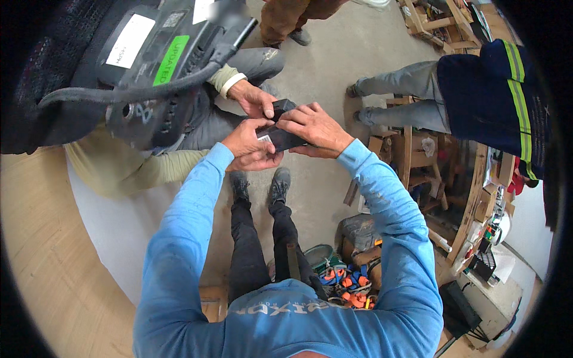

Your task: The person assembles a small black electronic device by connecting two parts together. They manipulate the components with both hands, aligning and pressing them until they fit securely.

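Between my two hands is a small black box-shaped object [285,140] with a white label on its near side; I cannot make out its exact kind. The fingers of my left hand [245,137] grip its left end. From the right, my right hand [319,131] wraps over the box, fingers bent across its top. A co-worker's hand [252,98], with a pale cuff, reaches the far side of the box, thumb on a dark upper part. Below my left hand, the co-worker's other hand [256,161] lies under the box, partly hidden.
A black device with a thick cable [161,92] on the co-worker fills the upper left. At right stands a person in a dark jacket [477,98] beside wooden racks [412,155]. Orange and blue straps [352,283] lie near my legs; a pale panel [107,221] is at left.
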Available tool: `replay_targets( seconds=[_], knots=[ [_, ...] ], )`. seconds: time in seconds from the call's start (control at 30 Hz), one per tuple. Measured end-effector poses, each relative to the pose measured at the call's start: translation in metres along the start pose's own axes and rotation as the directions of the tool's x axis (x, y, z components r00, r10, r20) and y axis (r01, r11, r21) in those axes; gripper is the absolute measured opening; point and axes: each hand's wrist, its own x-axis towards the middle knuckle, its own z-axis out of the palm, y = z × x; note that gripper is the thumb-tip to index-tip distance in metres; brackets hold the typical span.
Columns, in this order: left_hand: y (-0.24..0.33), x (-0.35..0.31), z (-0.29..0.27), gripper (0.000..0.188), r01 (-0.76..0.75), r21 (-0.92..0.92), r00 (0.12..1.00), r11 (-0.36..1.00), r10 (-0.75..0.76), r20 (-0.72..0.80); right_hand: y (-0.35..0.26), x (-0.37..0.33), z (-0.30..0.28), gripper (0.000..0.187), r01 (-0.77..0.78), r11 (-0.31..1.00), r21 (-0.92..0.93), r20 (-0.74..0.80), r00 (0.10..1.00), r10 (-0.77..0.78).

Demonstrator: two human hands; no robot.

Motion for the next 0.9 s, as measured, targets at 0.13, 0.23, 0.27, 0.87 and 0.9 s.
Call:
replay_targets(
  seconds=[0.13,0.23,0.27,0.87,0.9],
  knots=[
    [0.001,0.000,-0.006,0.070,0.098,-0.050,0.994,0.994,-0.095,0.063,0.005,0.002,-0.002,0.074,-0.016,0.998,-0.057,0.122,0.992,0.023],
    [0.013,0.001,-0.007,0.060,0.144,-0.105,0.985,0.984,-0.132,0.112,0.008,0.002,-0.004,0.076,0.004,1.000,-0.005,0.105,0.994,-0.004],
    [0.016,0.002,-0.009,0.057,0.145,-0.101,0.985,0.984,-0.133,0.114,0.010,0.002,-0.003,0.076,0.007,1.000,0.003,0.086,0.996,-0.007],
    [-0.033,0.004,-0.009,0.057,0.209,-0.301,0.967,0.930,-0.151,0.207,0.023,-0.005,0.015,0.077,-0.019,0.987,0.157,0.066,0.998,0.009],
    [-0.033,0.006,-0.008,0.059,0.222,-0.290,0.964,0.931,-0.166,0.206,0.024,-0.006,0.015,0.077,-0.018,0.986,0.163,0.070,0.998,0.007]
  ],
)
